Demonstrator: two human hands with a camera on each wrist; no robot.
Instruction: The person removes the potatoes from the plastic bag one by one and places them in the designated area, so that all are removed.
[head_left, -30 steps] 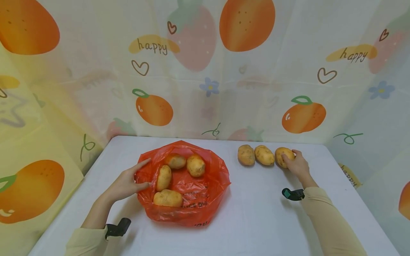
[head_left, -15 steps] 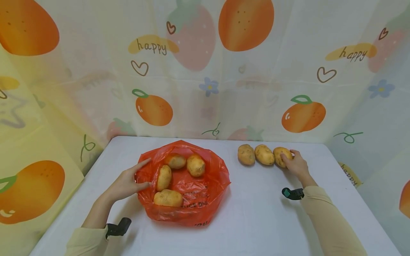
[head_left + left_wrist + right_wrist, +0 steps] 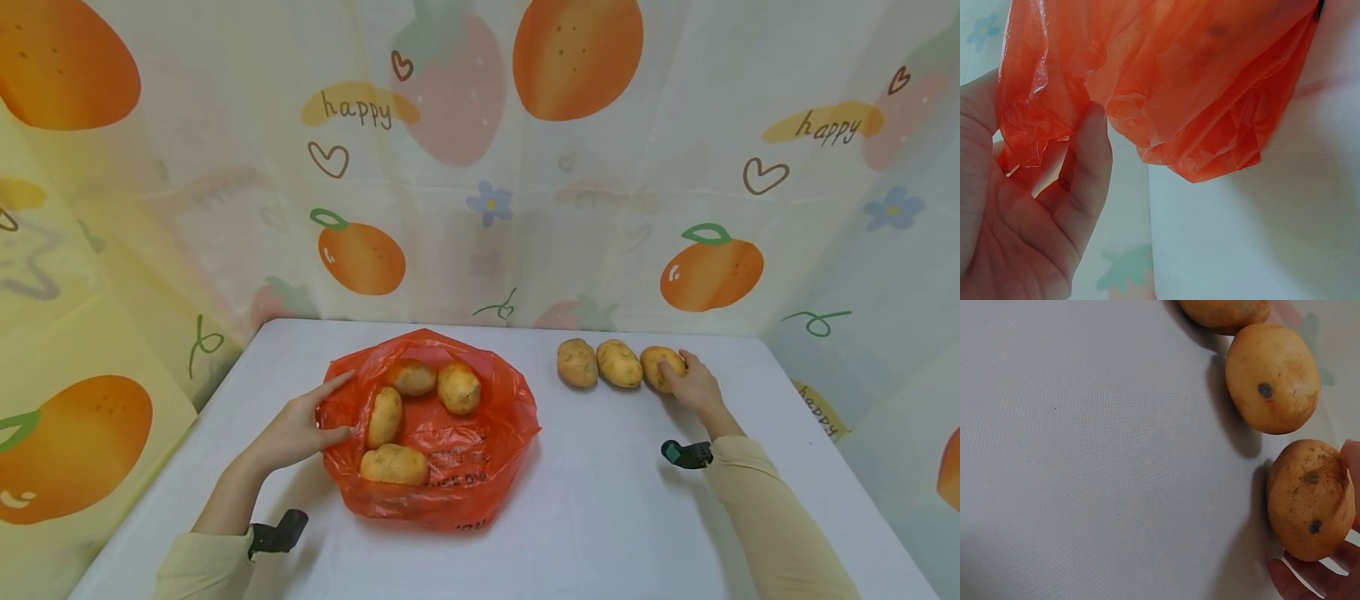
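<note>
A red plastic bag (image 3: 480, 500) stands on the white table with its mouth spread, and several potatoes lie inside. My left hand (image 3: 296, 429) holds the bag's left rim. In the left wrist view, the fingers (image 3: 1092, 159) curl against the thin plastic, with their tips partly hidden by it. Toward the back right, my right hand (image 3: 697, 387) grips a potato (image 3: 654, 367), thumb on its near side and fingers around the right. This potato (image 3: 1310, 497) shows dark spots in the right wrist view. Left of it lie a middle potato (image 3: 619, 363) and a leftmost potato (image 3: 577, 363).
The white table (image 3: 600, 500) ends at the back against a hanging curtain (image 3: 555, 242) printed with oranges and hearts. Black wrist cameras sit on both arms, the left camera (image 3: 277, 533) near the bag and the right camera (image 3: 686, 455) over the table.
Over the last second my right hand and its potato have shifted slightly left, closer to the middle potato. The left hand and the bag look unchanged.
</note>
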